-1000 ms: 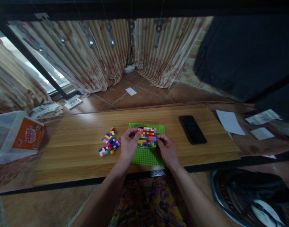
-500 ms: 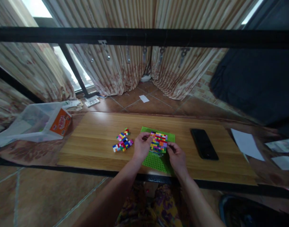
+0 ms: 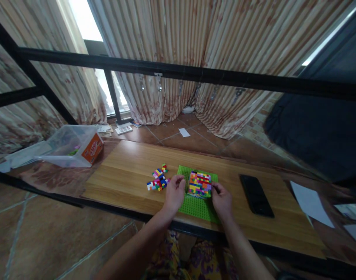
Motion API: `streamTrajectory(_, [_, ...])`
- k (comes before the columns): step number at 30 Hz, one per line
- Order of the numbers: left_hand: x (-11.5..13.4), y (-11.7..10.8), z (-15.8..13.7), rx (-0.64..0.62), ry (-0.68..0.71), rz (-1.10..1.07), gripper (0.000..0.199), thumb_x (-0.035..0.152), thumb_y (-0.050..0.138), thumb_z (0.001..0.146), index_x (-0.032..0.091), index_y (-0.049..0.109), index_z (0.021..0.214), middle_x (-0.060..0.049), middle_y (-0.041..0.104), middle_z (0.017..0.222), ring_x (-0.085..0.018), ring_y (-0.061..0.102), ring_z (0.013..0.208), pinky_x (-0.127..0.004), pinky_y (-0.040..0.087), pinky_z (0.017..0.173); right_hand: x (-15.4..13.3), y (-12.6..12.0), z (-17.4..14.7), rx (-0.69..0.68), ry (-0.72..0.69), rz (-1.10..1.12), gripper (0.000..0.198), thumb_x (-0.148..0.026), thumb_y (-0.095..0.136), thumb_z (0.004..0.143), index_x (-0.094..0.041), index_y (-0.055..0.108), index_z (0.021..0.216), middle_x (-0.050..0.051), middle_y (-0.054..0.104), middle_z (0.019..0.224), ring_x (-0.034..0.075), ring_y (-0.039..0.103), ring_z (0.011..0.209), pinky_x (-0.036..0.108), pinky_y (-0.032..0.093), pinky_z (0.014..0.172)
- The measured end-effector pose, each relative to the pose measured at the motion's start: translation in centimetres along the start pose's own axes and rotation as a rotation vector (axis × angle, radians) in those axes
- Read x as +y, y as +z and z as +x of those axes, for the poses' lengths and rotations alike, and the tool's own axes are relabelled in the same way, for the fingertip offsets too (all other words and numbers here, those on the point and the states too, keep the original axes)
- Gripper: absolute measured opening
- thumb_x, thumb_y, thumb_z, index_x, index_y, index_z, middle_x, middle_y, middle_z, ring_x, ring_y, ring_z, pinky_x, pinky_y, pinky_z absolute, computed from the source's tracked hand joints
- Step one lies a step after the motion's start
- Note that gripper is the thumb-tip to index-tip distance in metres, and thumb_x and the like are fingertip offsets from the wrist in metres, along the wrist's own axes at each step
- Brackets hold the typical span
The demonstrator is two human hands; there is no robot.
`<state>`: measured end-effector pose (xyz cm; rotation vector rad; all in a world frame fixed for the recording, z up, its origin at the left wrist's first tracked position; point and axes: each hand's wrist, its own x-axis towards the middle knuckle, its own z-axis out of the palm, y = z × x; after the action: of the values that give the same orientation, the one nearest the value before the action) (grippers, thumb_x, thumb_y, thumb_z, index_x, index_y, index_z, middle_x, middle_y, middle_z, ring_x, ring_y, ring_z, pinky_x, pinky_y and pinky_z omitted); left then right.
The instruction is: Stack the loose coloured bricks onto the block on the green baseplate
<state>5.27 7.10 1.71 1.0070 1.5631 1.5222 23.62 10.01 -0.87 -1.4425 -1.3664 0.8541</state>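
Right fingers (image 3: 217,186) at brick block (image 3: 199,184) edge, left fingers (image 3: 179,179) apart, bare baseplate (image 3: 197,209) nearside

The left hand (image 3: 175,194) has come away from the multicoloured brick block (image 3: 199,184), uncovering the left edge it was touching, and now sits just beside it, fingers loosely curled. The head camera has tilted upward (more of the striped curtains (image 3: 154,42) shows), bringing the once cut-off clear plastic box (image 3: 79,160) fully into view.
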Motion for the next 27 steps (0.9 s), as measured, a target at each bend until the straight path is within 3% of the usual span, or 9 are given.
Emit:
streamTrajectory(7, [1.8,-5.6,5.9,0.073,0.077,0.534,0.025,0.015,0.055,0.078,0.015,0.063,0.102,-0.011,0.065,0.101,-0.023,0.062,0.095,-0.037,0.047,0.088,-0.1,0.3,-0.8,0.035,-0.064,-0.035,0.027,-0.040,0.054,0.081,-0.018,0.069,0.087,0.009,0.073,0.083,0.023,0.067,0.077,0.033,0.050,0.071])
streamTrajectory(9, [2.4,-6.2,7.6,0.038,0.089,0.659,0.026,0.015,0.058,0.076,0.015,0.064,0.100,-0.013,0.065,0.105,-0.026,0.060,0.101,-0.039,0.045,0.092,-0.1,0.3,-0.8,0.041,-0.068,-0.040,0.027,-0.040,0.054,0.080,-0.018,0.069,0.086,0.008,0.074,0.083,0.024,0.067,0.077,0.034,0.050,0.071])
streamTrajectory(14, [2.7,-5.5,9.6,-0.063,0.083,0.846,0.012,0.016,0.062,0.069,0.013,0.069,0.078,-0.017,0.068,0.091,-0.032,0.062,0.101,-0.040,0.045,0.092,0.1,0.3,-0.7,0.053,-0.077,-0.055,0.027,-0.040,0.053,0.080,-0.018,0.069,0.086,0.007,0.073,0.082,0.023,0.067,0.076,0.033,0.050,0.071])
streamTrajectory(22, [3.6,-5.2,9.9,-0.110,0.126,0.763,0.017,0.004,0.056,0.064,0.015,0.068,0.069,-0.013,0.069,0.081,-0.030,0.064,0.098,-0.037,0.047,0.088,-0.1,0.3,-0.7,0.059,-0.066,-0.063,0.026,-0.038,0.053,0.080,-0.019,0.069,0.086,0.007,0.073,0.084,0.024,0.067,0.080,0.035,0.050,0.075])
streamTrajectory(27, [4.9,-5.2,5.6,-0.210,0.094,0.504,0.018,0.020,0.054,0.078,0.016,0.070,0.085,-0.006,0.070,0.075,-0.019,0.067,0.073,-0.029,0.053,0.069,-0.5,0.4,-0.9,0.074,-0.055,-0.044,0.026,-0.038,0.052,0.082,-0.019,0.069,0.087,0.008,0.074,0.087,0.023,0.067,0.081,0.034,0.050,0.075])
